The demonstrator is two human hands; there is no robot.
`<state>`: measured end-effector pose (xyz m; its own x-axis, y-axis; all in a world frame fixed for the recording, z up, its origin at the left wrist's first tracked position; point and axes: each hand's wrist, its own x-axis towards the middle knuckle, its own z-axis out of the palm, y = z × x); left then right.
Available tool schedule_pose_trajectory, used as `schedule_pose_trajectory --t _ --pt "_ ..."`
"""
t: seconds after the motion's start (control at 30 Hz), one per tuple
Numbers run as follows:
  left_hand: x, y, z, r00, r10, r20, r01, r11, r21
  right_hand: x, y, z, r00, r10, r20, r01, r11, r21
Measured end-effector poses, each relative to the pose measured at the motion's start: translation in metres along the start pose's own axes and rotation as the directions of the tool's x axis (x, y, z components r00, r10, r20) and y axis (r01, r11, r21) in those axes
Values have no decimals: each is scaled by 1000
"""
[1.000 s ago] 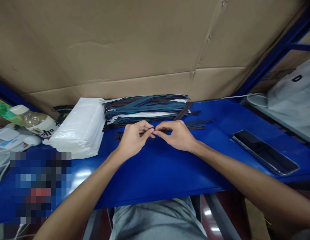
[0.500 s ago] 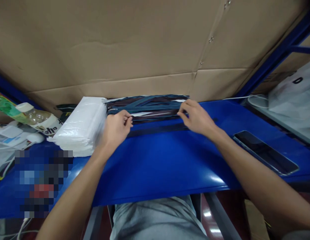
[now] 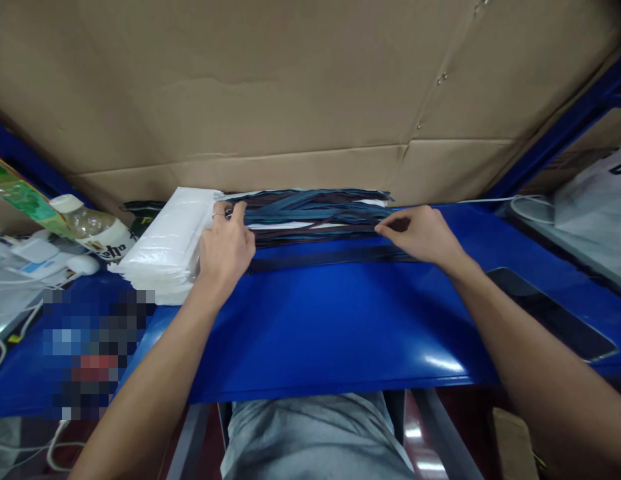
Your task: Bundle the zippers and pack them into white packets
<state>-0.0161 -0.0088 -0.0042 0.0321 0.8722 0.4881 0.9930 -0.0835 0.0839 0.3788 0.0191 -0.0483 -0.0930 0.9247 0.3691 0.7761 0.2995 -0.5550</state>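
Blue and brown zipper strips lie at twelve o'clock; your left hand, loosely spread, covers their near-eleven end; your right hand pinches at one, its hold unclear.

Rear panel: creased brown cardboard, 12 o'clock. Blue frame members: one at 10 o'clock, one at 2 o'clock. Surface: glossy blue, reflecting light between 4 and 5 o'clock. Floor: dark red, reflective, 5 o'clock.

Dim-ish lt, glare on blue tabletop, pixelated patch lwr L
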Motion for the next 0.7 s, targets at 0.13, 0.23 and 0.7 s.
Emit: schedule_pose_trajectory --t 0.13,0.23,0.7 --pt "-15 29 2 979 202 36 -187 949 -254 -10 -35 18 998 37 52 -47 974 222" --pt "-28 50 9 925 354 136 -280 880 -384 -20 -58 30 996 15 93 -53 904 424" --pt "-46 74 15 907 391 156 -342 900 -270 -36 -91 53 978 -129 163 9 811 586"
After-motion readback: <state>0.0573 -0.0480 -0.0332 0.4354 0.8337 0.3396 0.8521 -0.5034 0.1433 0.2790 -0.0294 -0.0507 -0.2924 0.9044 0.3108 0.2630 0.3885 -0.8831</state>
